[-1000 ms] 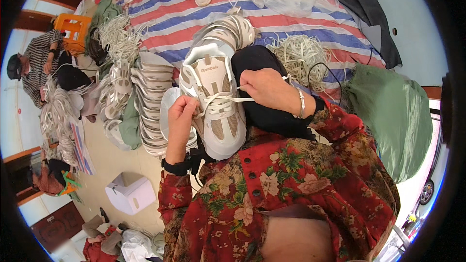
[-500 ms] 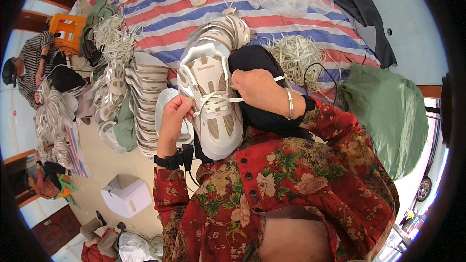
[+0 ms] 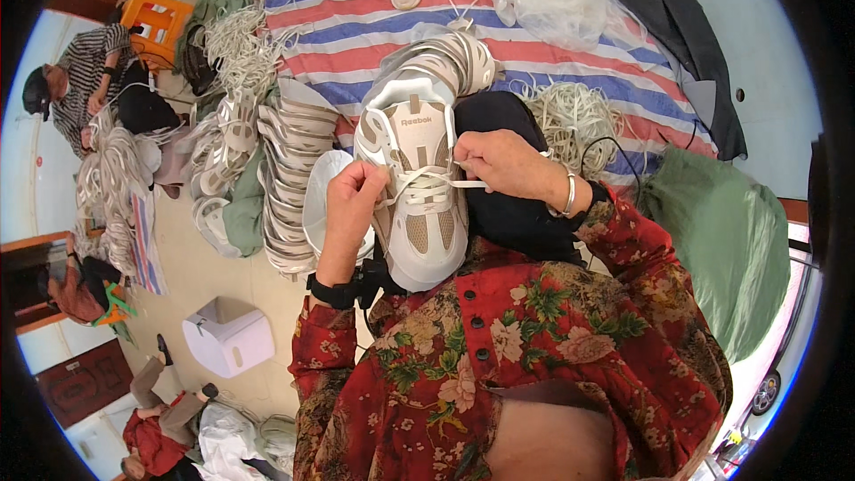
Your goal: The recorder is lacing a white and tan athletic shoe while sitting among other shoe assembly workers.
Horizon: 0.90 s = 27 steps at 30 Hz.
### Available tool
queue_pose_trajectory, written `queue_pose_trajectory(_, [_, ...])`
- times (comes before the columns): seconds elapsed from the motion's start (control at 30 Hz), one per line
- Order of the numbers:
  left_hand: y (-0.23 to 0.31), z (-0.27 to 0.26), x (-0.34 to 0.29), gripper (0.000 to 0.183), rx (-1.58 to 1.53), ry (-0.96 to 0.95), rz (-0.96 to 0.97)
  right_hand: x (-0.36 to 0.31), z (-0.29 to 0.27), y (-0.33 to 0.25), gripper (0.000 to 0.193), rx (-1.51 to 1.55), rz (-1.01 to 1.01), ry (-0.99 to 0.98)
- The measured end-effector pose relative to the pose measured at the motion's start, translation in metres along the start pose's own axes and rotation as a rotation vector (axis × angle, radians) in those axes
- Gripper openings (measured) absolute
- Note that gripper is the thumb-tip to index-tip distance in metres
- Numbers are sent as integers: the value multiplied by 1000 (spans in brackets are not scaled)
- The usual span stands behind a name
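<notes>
1. Between the two hands, toe toward the wearer's body: beige-and-white shoe, sole side down, tongue facing up. What carries it is hidden.
2. White lace crosses over the tongue; one strand runs out to the right, under the right hand.
3. Left hand: thumb and fingers pinched on the lace at the shoe's left edge.
4. Right hand: fingers curled, thumb and index closed on the lace at the shoe's right edge. Silver bracelet on that wrist; black band on the left one.
5. Dark trouser leg just beside the shoe, partly under the right forearm.
6. Directly beyond the collar: curved row of nested matching uppers. Longer stack to the left, a white curved piece between it and the shoe.
7. Loose lace pile beyond the right hand, on a red-white-blue striped sheet. Green sack farther right.
8. Left side, well apart: pale box on the floor, co-worker in a striped top near an orange stool.
</notes>
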<state>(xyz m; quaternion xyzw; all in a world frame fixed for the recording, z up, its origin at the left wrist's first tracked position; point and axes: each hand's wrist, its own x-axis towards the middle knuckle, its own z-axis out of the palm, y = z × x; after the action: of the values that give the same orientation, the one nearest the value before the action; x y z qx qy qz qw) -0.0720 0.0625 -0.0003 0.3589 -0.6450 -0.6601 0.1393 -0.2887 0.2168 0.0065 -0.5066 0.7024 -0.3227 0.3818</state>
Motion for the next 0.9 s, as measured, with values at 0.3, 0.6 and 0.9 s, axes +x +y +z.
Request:
queue_pose_trajectory(0.3, [15, -6, 14, 14, 84, -81, -91, 1, -1, 4, 12, 81, -6, -18])
queue_pose_trajectory(0.6, [7, -1, 12, 19, 39, -13, -79, 2, 1, 6, 13, 77, -12, -17])
queue_pose_trajectory(0.9, [18, 16, 9, 24, 671, 131, 318, 1, 10, 12, 13, -71, -92, 90])
